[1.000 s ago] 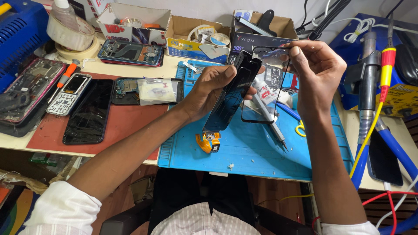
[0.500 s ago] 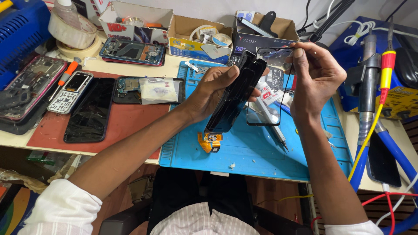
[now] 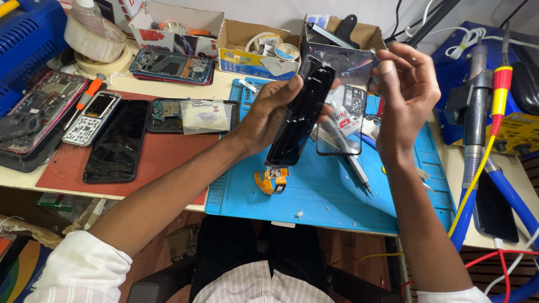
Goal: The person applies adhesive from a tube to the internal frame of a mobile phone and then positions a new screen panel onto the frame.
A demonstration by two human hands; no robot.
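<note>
My left hand [image 3: 269, 112] grips a black phone screen panel [image 3: 300, 115], held upright above the blue work mat [image 3: 337, 191]. An orange flex cable [image 3: 271, 180] hangs from the panel's lower end. My right hand [image 3: 407, 92] pinches the top edge of a thin clear sheet [image 3: 342, 101] that hangs just right of the panel and partly overlaps it. A metal pen-shaped tool [image 3: 352, 163] lies on the mat below the sheet.
A red mat [image 3: 151, 157] on the left carries a black phone [image 3: 112, 140], a keypad phone [image 3: 92, 118] and opened phone frames [image 3: 39, 112]. Cardboard boxes [image 3: 252, 39] of parts line the back. Soldering tools and cables [image 3: 483, 118] stand at the right.
Both hands have shifted up and slightly right with the panel and the clear sheet. The sheet now hangs closer against the panel's right side.
</note>
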